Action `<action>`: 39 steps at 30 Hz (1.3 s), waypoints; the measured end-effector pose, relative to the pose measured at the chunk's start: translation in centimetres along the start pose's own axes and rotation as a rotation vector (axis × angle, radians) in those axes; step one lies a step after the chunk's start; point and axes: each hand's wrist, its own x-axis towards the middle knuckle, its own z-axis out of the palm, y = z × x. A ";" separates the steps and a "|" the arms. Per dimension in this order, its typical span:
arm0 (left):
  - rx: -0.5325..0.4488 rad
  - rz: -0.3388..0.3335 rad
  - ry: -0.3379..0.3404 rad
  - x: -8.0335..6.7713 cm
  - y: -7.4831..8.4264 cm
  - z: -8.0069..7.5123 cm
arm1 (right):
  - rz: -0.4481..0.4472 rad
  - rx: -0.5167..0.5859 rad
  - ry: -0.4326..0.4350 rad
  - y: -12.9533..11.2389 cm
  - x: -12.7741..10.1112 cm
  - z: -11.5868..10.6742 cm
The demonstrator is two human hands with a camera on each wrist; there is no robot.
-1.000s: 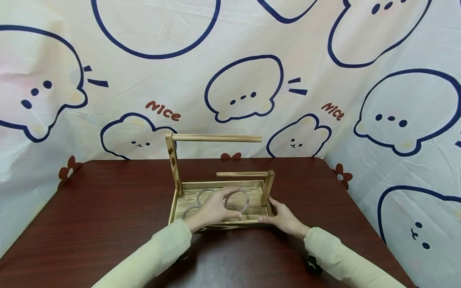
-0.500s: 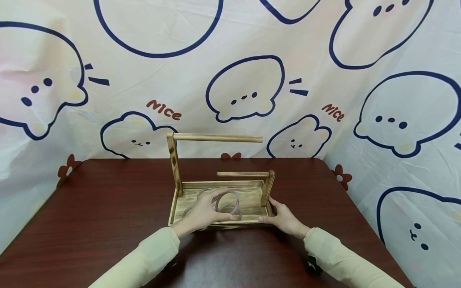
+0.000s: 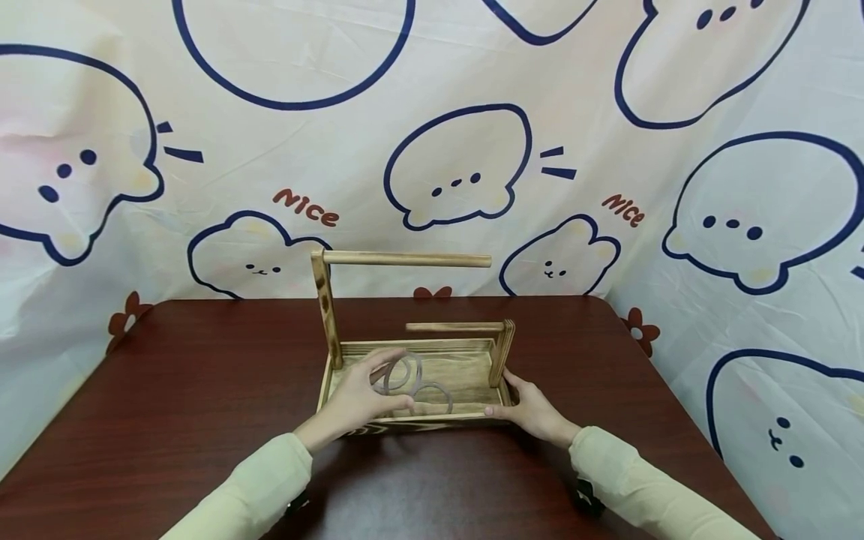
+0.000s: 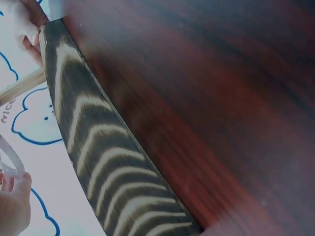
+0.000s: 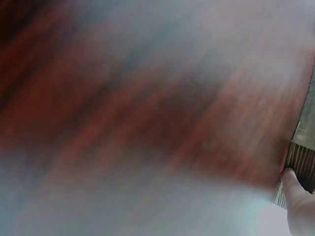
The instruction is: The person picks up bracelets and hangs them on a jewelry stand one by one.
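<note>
centre frame, the left hand (image 3: pixel 354 394) has its fingers clamped on a ring (image 3: pixel 420 371) above the tray (image 3: pixel 469 375); what lies behind that hand i can't make out. the right hand (image 3: pixel 536 409) grips the tray's right end, mostly cut off lower right in its wrist view. i read red "nice" (image 3: pixel 306 208) twice on the cartoon sheet (image 3: pixel 351 150) behind the dark red table (image 3: pixel 189 390).

head: we look forward and down from farthest back
left wrist: we're close in, facing along the front wall (image 4: pixel 103 142) of the wooden tray (image 3: pixel 472 367)
right wrist: mostly tabletop (image 5: pixel 231 128), close up
head + left wrist: both catch that wall
</note>
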 end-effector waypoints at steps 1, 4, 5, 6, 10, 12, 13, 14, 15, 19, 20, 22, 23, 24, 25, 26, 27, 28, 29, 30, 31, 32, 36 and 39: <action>-0.004 0.010 0.008 0.0 0.0 -0.1 | -0.001 -0.001 -0.001 0.0 0.0 0.0; -0.004 0.049 0.035 0.2 0.1 -0.6 | 0.002 0.000 -0.002 0.0 0.0 0.0; 0.001 0.055 0.040 0.3 0.1 -0.8 | 0.002 0.000 -0.001 0.0 0.0 0.0; 0.013 0.064 0.046 0.4 0.2 -1.0 | 0.002 0.001 -0.001 0.0 0.0 0.0; 0.058 0.099 0.053 0.8 0.3 -1.7 | 0.002 0.002 -0.001 0.0 0.1 0.0; 0.064 0.092 0.049 1.0 0.4 -2.0 | -0.001 0.002 0.000 0.0 0.1 0.0; 0.066 0.084 0.045 1.1 0.5 -2.1 | -0.002 0.000 0.000 0.0 0.1 0.0; 0.066 0.075 0.044 1.2 0.5 -2.3 | 0.000 -0.004 -0.001 0.0 0.1 0.0; 0.071 0.066 0.042 1.4 0.6 -2.4 | 0.000 -0.003 -0.001 0.0 0.1 0.0; 0.072 0.057 0.038 1.9 0.7 -2.8 | 0.000 -0.001 0.002 0.0 0.1 0.0; 0.070 0.061 0.041 2.0 0.8 -2.9 | -0.001 0.000 0.003 0.0 0.1 0.0; 0.066 0.069 0.040 2.2 0.8 -3.1 | -0.002 0.002 0.004 0.0 0.1 0.0; 0.067 0.070 0.037 2.3 0.9 -3.2 | -0.001 0.001 0.003 0.0 0.1 0.0; 0.067 0.070 0.037 2.4 0.9 -3.3 | 0.000 0.002 0.002 0.0 0.1 0.0; 0.070 0.071 0.035 2.6 1.0 -3.3 | 0.000 0.002 0.003 0.0 0.1 0.0; 0.069 0.071 0.033 2.7 1.1 -3.4 | 0.000 0.002 0.003 0.0 0.1 0.0; 0.068 0.066 0.028 2.9 1.2 -3.4 | 0.000 0.001 0.002 0.0 0.1 0.0; 0.068 0.060 0.025 3.1 1.3 -3.5 | -0.001 0.002 0.002 0.1 0.1 0.0; 0.069 0.055 0.020 3.2 1.4 -3.5 | 0.000 0.002 0.003 0.1 0.1 0.0; 0.069 0.053 0.016 3.4 1.5 -3.6 | 0.001 0.003 0.002 0.1 0.1 0.0; 0.070 0.047 0.012 3.5 1.5 -3.6 | 0.001 0.001 0.001 0.1 0.1 0.0; 0.070 0.040 0.010 3.7 1.6 -3.6 | 0.001 -0.001 0.001 0.1 0.1 0.0; 0.079 0.044 0.000 4.2 1.8 -3.5 | 0.001 -0.001 0.002 0.1 0.1 0.0; 0.081 0.057 -0.012 4.7 1.9 -3.3 | 0.000 -0.002 0.002 0.1 0.1 0.0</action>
